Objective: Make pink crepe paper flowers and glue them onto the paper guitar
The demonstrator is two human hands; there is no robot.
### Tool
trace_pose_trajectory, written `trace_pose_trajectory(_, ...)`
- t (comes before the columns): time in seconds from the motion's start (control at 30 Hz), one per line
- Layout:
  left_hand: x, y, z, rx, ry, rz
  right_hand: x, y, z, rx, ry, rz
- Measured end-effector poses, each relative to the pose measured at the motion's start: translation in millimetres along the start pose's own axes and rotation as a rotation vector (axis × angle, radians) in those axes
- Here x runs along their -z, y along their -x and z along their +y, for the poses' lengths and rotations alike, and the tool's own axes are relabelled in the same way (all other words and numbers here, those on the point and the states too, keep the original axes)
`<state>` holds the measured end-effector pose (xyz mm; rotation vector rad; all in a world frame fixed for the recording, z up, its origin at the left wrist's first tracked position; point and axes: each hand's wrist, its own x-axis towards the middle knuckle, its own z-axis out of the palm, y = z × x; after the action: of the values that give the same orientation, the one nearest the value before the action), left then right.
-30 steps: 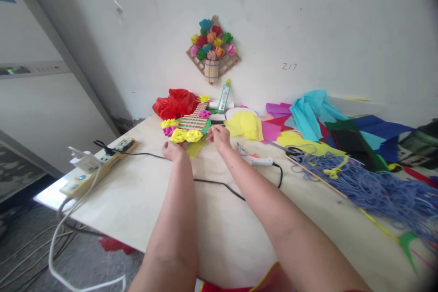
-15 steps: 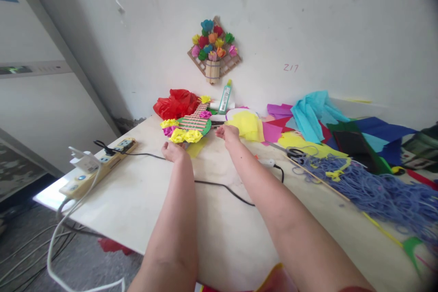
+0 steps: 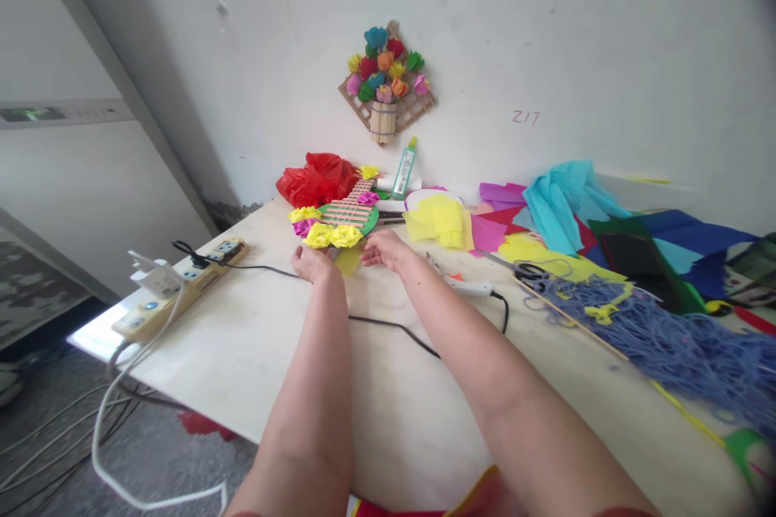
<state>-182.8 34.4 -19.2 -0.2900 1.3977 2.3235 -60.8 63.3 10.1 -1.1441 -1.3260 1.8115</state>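
A guitar-shaped craft point(image 3: 348, 216) of green card and wooden sticks lies at the far side of the table, trimmed with yellow and pink paper flowers. My left hand point(image 3: 311, 263) rests on the table at its near left edge, fingers curled by the yellow flowers. My right hand point(image 3: 381, 250) lies just to the right, fingers reaching toward a small yellow paper piece point(image 3: 347, 260) between both hands. Whether either hand pinches that paper is hidden.
A white glue gun point(image 3: 468, 285) with a black cord lies right of my right arm. Scissors point(image 3: 529, 270), blue yarn point(image 3: 667, 331), coloured paper sheets point(image 3: 563, 202), a red bag point(image 3: 315, 178) and a glue bottle point(image 3: 403, 170) crowd the far right. A power strip point(image 3: 182, 279) sits left.
My right hand went out toward the yellow paper sheet and has come back next to the left hand by the craft. The left hand stayed put.
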Motion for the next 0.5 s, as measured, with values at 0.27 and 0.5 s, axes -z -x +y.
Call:
trace_pose_trajectory(0.27,-0.5,2.8,1.9,0.006,-0.003,0.012,-9.2,-24.1,18.2,0.258,0.309,0.237)
trace_pose_trajectory(0.5,0.0,3.3,2.7,0.006,-0.01,0.002,-4.5,-27.5,22.4,0.251,0.154,0.293)
